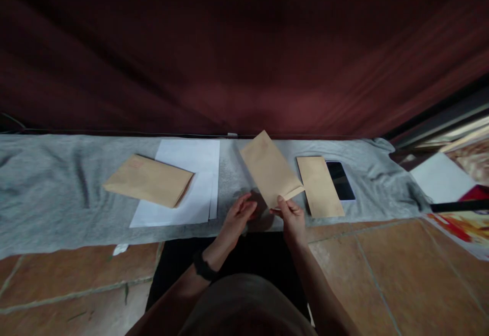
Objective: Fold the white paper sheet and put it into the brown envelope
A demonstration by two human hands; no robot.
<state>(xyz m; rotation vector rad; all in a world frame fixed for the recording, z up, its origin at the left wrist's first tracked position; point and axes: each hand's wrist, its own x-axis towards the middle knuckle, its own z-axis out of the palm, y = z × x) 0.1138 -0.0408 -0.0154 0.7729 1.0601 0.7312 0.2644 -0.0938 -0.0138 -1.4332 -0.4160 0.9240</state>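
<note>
A brown paper envelope [269, 168] is pinched at its near end by my right hand [293, 218], the thumb on top beside a folded flap. The envelope tilts up and to the left above the grey cloth. Just left of that end, my left hand [239, 213] hovers with its fingers loosely curled and apart, nothing visible in it. To the right lies another brown envelope [321, 188], flat on the cloth. On the left, a stack of brown envelopes [148, 180] rests partly over white paper sheets [194, 160].
A grey cloth [57, 193] covers the long narrow surface, with a dark red curtain [244, 55] behind it. A phone [340, 180] lies beside the right envelope. Floor tiles [362, 269] show below; printed papers [458, 224] are at far right.
</note>
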